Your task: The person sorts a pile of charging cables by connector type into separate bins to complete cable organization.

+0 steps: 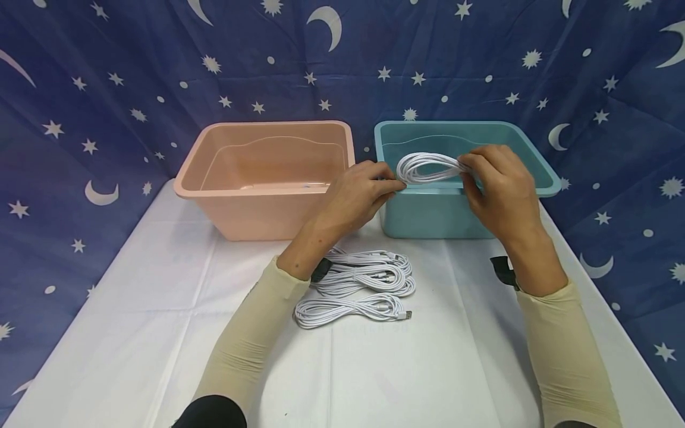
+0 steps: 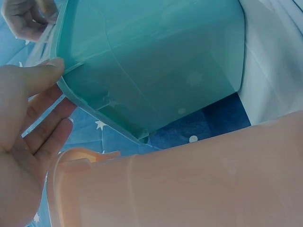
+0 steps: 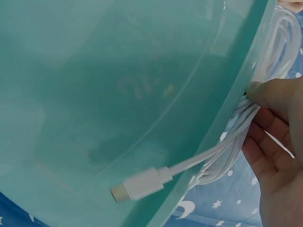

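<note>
A coiled white USB cable (image 1: 430, 167) is held over the front rim of the teal bin (image 1: 439, 214). My right hand (image 1: 500, 187) pinches the right end of the coil between thumb and fingers. One metal-tipped plug (image 3: 142, 184) hangs from that coil in the right wrist view. At the coil's left end, my left hand (image 1: 355, 196) pinches the loop with thumb and index finger by the bin's front left corner; its other fingers extend fairly straight in the left wrist view. The exact contact is partly hidden by the thumb.
Several more coiled white cables (image 1: 364, 276) lie on the white-covered table (image 1: 160, 333), partly behind the left wrist, one with a USB plug (image 1: 405, 315) showing. A peach bin (image 1: 257, 217) stands left of the teal one. Blue cloth (image 1: 364, 53) with moons and stars hangs behind.
</note>
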A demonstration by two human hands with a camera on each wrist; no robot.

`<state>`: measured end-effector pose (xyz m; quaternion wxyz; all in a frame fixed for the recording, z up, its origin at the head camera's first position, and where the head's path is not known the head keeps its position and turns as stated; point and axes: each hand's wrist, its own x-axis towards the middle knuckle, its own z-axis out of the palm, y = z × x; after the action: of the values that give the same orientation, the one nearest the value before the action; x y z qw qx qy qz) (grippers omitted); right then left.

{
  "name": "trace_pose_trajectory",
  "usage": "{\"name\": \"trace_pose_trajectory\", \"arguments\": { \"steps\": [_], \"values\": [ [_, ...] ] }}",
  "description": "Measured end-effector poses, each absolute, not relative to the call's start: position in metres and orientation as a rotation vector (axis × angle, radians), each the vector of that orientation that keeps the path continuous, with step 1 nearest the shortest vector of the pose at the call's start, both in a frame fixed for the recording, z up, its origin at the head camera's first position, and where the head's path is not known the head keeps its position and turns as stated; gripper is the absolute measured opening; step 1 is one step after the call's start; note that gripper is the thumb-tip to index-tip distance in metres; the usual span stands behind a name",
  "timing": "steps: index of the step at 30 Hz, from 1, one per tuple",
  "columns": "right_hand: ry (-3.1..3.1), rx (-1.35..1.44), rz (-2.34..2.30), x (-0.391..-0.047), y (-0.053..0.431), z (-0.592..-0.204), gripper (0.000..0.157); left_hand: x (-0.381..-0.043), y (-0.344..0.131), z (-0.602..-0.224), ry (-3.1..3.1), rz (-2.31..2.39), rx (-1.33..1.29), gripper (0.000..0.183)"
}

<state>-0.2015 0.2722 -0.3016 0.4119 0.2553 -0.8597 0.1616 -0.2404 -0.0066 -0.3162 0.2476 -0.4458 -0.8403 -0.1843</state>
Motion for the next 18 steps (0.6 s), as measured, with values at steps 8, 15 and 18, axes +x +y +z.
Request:
{"name": "trace_pose_trajectory", "arguments": {
  "steps": [8, 15, 18],
  "values": [
    [-2.249, 0.649, 0.353, -0.2060, 0.2741, -0.3072, 0.026, -0.2409, -0.0068, -0.3178, -2.276, -0.490, -1.218, 0.022],
    [-2.251, 0.676, 0.344, -0.2014, 0.2731, -0.3081, 0.026, -0.2411, -0.0072, -0.3178, -2.280, -0.479, -1.211, 0.022],
    [-2.253, 0.699, 0.340, -0.1981, 0.2703, -0.3090, 0.026, -0.2409, -0.0074, -0.3175, -2.287, -0.475, -1.210, 0.022]
  ]
}}
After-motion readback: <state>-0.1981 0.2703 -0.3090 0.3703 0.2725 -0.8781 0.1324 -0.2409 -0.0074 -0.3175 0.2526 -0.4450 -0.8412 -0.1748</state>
